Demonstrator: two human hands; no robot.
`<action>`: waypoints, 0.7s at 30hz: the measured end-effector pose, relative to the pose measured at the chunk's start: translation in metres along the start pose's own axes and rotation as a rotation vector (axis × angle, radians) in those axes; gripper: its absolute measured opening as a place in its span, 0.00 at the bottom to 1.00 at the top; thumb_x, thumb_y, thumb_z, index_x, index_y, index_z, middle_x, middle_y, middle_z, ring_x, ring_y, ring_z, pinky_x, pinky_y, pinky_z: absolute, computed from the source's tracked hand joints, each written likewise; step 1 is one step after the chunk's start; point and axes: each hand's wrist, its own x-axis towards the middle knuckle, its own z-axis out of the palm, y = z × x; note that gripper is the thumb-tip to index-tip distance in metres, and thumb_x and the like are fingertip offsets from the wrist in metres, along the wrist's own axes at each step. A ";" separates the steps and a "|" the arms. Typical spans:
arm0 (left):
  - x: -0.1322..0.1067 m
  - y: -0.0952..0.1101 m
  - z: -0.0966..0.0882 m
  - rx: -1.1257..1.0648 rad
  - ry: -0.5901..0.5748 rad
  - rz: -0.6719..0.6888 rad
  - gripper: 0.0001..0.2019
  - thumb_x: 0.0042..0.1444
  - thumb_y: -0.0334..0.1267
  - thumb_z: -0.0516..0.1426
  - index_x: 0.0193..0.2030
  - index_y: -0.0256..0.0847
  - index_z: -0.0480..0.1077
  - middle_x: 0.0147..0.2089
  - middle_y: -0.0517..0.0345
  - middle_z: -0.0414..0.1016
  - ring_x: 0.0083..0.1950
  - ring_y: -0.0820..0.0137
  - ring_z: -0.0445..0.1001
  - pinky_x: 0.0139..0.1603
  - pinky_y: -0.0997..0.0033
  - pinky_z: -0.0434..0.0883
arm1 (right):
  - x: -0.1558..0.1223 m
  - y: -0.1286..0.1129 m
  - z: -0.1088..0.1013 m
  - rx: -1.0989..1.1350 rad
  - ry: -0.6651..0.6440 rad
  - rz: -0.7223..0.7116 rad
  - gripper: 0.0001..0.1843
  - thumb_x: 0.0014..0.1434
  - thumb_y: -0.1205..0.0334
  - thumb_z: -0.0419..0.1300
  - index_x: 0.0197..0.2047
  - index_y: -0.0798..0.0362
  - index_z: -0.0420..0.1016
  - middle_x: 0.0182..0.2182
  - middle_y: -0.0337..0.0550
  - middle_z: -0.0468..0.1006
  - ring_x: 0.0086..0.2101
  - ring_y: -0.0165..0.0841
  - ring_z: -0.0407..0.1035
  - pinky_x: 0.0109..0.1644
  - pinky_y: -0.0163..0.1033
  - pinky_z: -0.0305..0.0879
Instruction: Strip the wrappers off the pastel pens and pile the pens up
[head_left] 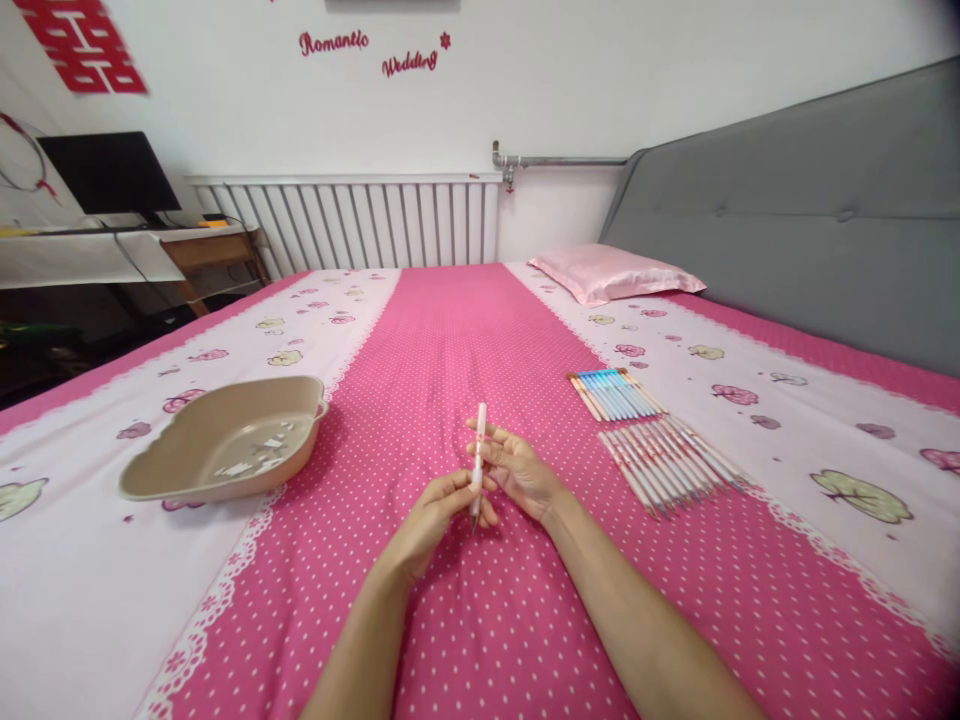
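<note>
Red wall letters (367, 52) read "Romantic Wedding"; left hand (435, 515) and right hand (519, 470) both pinch an upright white pen (478, 455) whose print is unreadable.

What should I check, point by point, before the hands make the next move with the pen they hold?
1. Pen held by both hands: ok; left hand near the tip, right hand at the middle.
2. Pen upright: ok.
3. Cap on or off: cannot tell, too small.
4. Row of pens on the bed, right of the hands, tidy: ok.
5. Beige tray left of the hands, holding small pieces: ok.
6. Bedsheet under the hands free of things: ok.
</note>
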 end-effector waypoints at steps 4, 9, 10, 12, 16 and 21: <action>0.001 -0.001 0.000 0.011 -0.016 -0.001 0.12 0.57 0.40 0.52 0.40 0.35 0.70 0.28 0.52 0.75 0.31 0.71 0.71 0.38 0.71 0.64 | 0.001 0.000 0.001 -0.017 0.022 -0.011 0.24 0.44 0.66 0.67 0.46 0.53 0.70 0.25 0.34 0.70 0.20 0.21 0.60 0.21 0.28 0.57; 0.001 0.000 0.000 0.010 -0.023 -0.016 0.12 0.58 0.40 0.51 0.41 0.35 0.70 0.28 0.52 0.75 0.31 0.71 0.71 0.38 0.71 0.64 | 0.001 0.001 0.002 -0.025 0.035 -0.010 0.24 0.43 0.64 0.68 0.45 0.54 0.70 0.23 0.33 0.68 0.20 0.21 0.59 0.22 0.28 0.57; 0.000 0.000 0.000 0.006 -0.022 -0.018 0.12 0.57 0.40 0.51 0.41 0.35 0.70 0.28 0.52 0.75 0.31 0.71 0.71 0.38 0.71 0.64 | 0.001 0.001 0.002 -0.023 0.033 -0.009 0.23 0.43 0.64 0.68 0.45 0.54 0.70 0.24 0.33 0.69 0.21 0.21 0.60 0.22 0.28 0.57; 0.000 0.001 0.001 0.002 -0.019 -0.021 0.12 0.57 0.40 0.52 0.41 0.35 0.70 0.29 0.52 0.75 0.31 0.71 0.71 0.38 0.71 0.64 | 0.000 0.001 0.003 -0.011 0.029 -0.003 0.22 0.45 0.62 0.67 0.45 0.53 0.70 0.28 0.37 0.72 0.23 0.23 0.62 0.24 0.29 0.59; -0.001 0.003 0.001 0.011 -0.004 -0.001 0.12 0.58 0.40 0.51 0.41 0.35 0.70 0.29 0.52 0.75 0.31 0.70 0.71 0.38 0.70 0.64 | -0.002 -0.002 0.003 0.044 0.002 0.003 0.17 0.51 0.60 0.62 0.46 0.53 0.70 0.41 0.46 0.75 0.35 0.29 0.68 0.30 0.31 0.63; -0.001 0.004 0.002 -0.001 0.000 0.000 0.12 0.57 0.40 0.52 0.41 0.35 0.70 0.28 0.52 0.75 0.31 0.70 0.71 0.38 0.70 0.64 | -0.002 -0.003 0.003 0.078 -0.047 0.024 0.19 0.52 0.64 0.60 0.49 0.53 0.69 0.40 0.44 0.76 0.29 0.27 0.67 0.26 0.31 0.60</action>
